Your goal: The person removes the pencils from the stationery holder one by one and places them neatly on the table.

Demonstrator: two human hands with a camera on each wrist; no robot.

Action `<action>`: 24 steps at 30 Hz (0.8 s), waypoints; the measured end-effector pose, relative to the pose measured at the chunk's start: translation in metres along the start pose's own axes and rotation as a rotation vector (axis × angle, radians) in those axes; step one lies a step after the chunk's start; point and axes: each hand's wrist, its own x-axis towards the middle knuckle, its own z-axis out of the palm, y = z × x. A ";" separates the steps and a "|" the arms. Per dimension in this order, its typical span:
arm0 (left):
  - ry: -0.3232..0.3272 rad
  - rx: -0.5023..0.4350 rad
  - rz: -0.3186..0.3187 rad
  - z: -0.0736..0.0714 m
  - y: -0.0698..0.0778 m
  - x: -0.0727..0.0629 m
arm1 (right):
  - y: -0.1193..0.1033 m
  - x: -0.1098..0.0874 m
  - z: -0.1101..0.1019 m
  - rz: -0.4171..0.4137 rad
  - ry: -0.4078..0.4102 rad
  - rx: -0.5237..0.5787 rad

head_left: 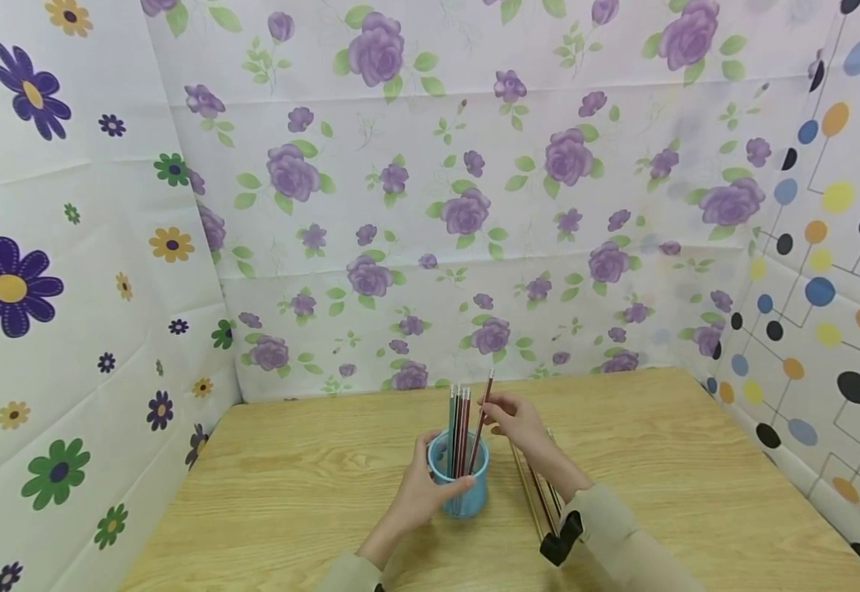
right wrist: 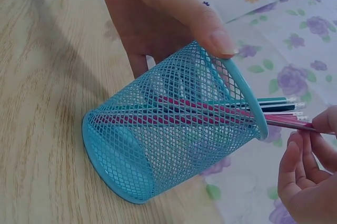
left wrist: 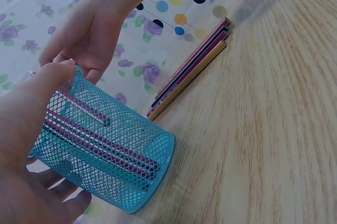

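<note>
1. The person's left hand [head_left: 424,491] is gripping a blue mesh cup [head_left: 474,493], its thumb lying at the rim.
2. The right hand [head_left: 519,425] is pinching a red pencil [head_left: 481,423], whose lower end is hanging inside the cup, above the bottom.
3. Other pencils [right wrist: 279,107] are standing in the cup, between the hands.
4. Loose pencils [left wrist: 189,69] are lying on the table [head_left: 312,493] below the right forearm [head_left: 566,474].

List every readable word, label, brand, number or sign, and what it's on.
None readable in any view.
Pencils in the cup: any print is too small or blurred to read.
Loose pencils: same, can't be made out.
Cup: blue mesh, no label seen.
Wall cloths: flowers, dots and lines only, no lettering seen.
Table: wood grain only.
</note>
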 end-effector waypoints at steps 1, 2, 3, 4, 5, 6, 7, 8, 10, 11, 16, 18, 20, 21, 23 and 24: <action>0.000 0.003 0.000 0.000 0.000 0.000 | 0.000 0.000 0.000 0.003 0.001 0.014; 0.001 0.005 0.002 0.000 0.000 0.000 | -0.003 -0.001 -0.001 0.008 -0.003 0.024; 0.002 0.006 0.003 0.000 0.000 0.000 | -0.007 -0.003 -0.001 0.009 -0.006 0.034; 0.001 0.007 0.004 0.000 0.000 0.000 | -0.007 -0.003 -0.001 0.010 -0.005 0.043; 0.000 0.007 0.006 0.000 0.000 0.000 | -0.008 -0.002 -0.002 0.014 -0.003 0.055; 0.001 0.008 0.009 0.000 0.001 -0.001 | -0.008 -0.002 -0.002 0.018 -0.002 0.070; 0.003 0.007 0.008 0.000 0.001 -0.001 | -0.009 -0.002 -0.002 0.023 0.001 0.083; 0.004 0.007 0.009 0.000 0.001 -0.001 | -0.009 -0.001 -0.002 0.026 0.004 0.093; 0.004 0.007 0.010 0.000 0.001 -0.001 | -0.004 0.003 -0.002 0.026 0.016 0.112; 0.005 0.007 0.010 0.000 0.001 -0.001 | -0.004 0.003 -0.002 0.027 0.016 0.122; -0.001 0.001 0.011 0.000 0.001 -0.002 | -0.007 0.003 -0.004 0.030 0.018 0.165; -0.002 0.001 0.012 0.001 0.002 -0.002 | -0.007 0.003 -0.005 0.028 0.025 0.193; 0.002 0.003 0.006 0.001 0.003 -0.002 | -0.009 0.002 -0.006 0.028 0.034 0.214; 0.003 0.003 0.004 0.001 0.004 -0.002 | -0.009 0.002 -0.006 0.026 0.038 0.223; 0.007 0.003 -0.004 0.001 0.005 -0.002 | -0.011 0.001 -0.008 0.023 0.043 0.239; 0.009 0.002 -0.010 0.001 0.005 -0.002 | -0.011 0.001 -0.009 0.024 0.044 0.241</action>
